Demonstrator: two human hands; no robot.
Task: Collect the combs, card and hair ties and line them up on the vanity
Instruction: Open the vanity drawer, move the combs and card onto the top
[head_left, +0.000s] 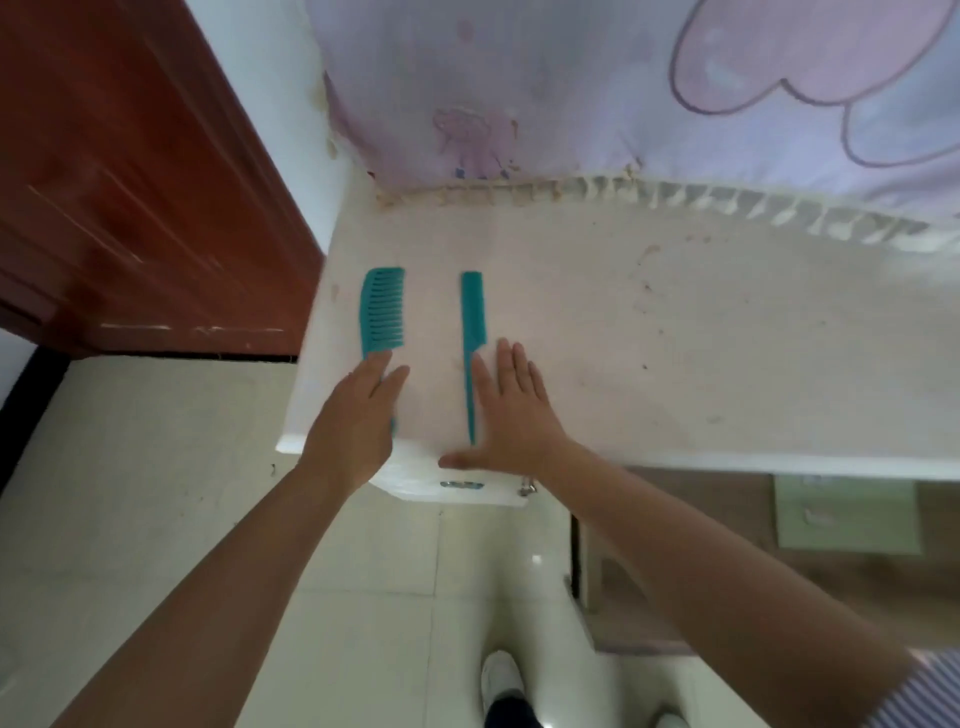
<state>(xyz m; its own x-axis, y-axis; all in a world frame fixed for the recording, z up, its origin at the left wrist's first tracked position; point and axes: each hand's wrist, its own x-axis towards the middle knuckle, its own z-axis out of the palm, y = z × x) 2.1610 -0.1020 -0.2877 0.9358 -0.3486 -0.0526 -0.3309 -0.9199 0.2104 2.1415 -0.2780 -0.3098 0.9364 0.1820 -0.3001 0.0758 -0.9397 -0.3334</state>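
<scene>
Two teal combs lie side by side on the white vanity top (649, 322), near its left end. The wide-tooth comb (383, 309) is on the left, with its handle hidden under my left hand (358, 421), which lies flat with fingers extended. The thin tail comb (471, 332) lies parallel to it, tail pointing toward the front edge. My right hand (511, 410) rests flat just right of the tail comb, fingers spread, its thumb at the vanity's front edge. No card or hair ties are in view.
A lilac cartoon-print cloth (623, 88) hangs behind the vanity. A red-brown wooden door (119, 182) stands at the left. Below are a pale tiled floor (156, 493), a drawer front (462, 486) with a handle, a brown stool (727, 571) at the right, and my shoes.
</scene>
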